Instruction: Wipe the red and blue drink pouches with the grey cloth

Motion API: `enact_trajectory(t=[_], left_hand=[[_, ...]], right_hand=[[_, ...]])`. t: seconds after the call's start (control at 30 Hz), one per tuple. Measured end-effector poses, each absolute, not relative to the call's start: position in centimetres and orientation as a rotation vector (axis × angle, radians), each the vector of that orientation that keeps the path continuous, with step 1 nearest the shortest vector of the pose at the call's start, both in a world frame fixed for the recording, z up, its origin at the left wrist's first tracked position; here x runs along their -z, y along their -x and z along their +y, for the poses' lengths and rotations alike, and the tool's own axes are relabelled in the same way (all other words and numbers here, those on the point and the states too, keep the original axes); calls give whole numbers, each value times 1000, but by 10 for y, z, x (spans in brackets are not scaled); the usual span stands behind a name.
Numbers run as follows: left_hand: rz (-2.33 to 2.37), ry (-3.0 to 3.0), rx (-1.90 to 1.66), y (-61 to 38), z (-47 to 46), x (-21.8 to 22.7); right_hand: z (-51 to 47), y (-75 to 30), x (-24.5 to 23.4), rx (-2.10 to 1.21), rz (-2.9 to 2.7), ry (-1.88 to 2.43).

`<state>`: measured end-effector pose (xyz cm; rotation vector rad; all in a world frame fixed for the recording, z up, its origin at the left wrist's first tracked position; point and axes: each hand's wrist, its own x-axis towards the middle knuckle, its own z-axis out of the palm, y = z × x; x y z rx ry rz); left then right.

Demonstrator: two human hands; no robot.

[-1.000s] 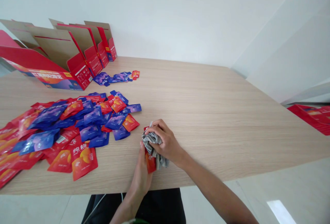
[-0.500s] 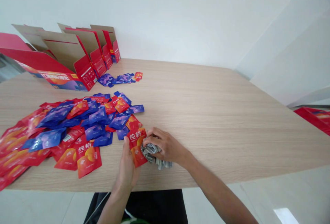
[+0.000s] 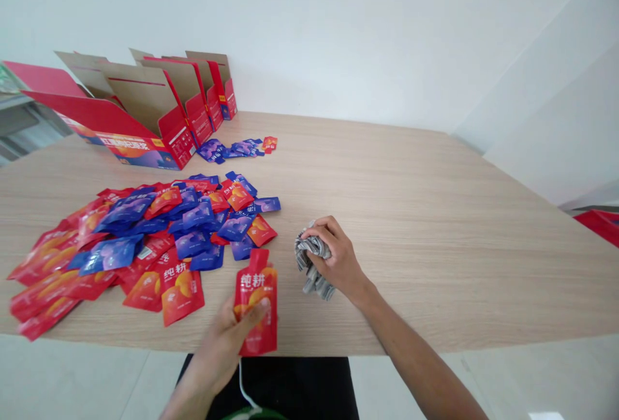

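My left hand (image 3: 225,336) is closed on a red drink pouch (image 3: 258,284) printed with orange fruit, thumb across its front, near the table's front edge. The pouch stands upright, its narrow spout end up. My right hand (image 3: 336,255) grips a bunched grey striped cloth (image 3: 314,262) just above the table, to the right of the pouch and apart from it. Left of both hands lies a heap of red and blue pouches (image 3: 193,213), overlapping one another; the red pouch (image 3: 182,291) at its front lies flat.
Open red cardboard boxes (image 3: 145,146) stand in a row at the back left. Near them lie small blue pouches (image 3: 244,148) and a red one (image 3: 269,143). A red box edge (image 3: 599,223) shows at far right. The wooden table (image 3: 435,233) meets a white wall behind.
The cloth was against the pouch and is now apart from it, moved right and slightly away from me. My left hand has brought the pouch lower and nearer, turning it more upright.
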<state>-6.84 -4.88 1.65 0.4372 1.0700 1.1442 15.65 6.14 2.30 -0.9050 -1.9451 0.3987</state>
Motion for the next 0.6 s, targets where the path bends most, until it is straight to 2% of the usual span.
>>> enact_trajectory(t=[0.23,0.33,0.47,0.53,0.6], left_hand=[[1866,-1014,-1460,192,20,-62],[2214,-1227,-1303,244,67,-83],[2549,-1403,-740,284,119,-88],[2620,-1475,-503,289,133,-84],[2620,-1516,-431,285,138,-80]], right_hand=[[59,-153,-21,-435,-1985,879],[59,-152,-23,-448,-1998,869],[58,-153,-25,-453,-1981,883],[58,-154,-26,-452,-1967,893],[58,-154,-26,-451,-1961,906]])
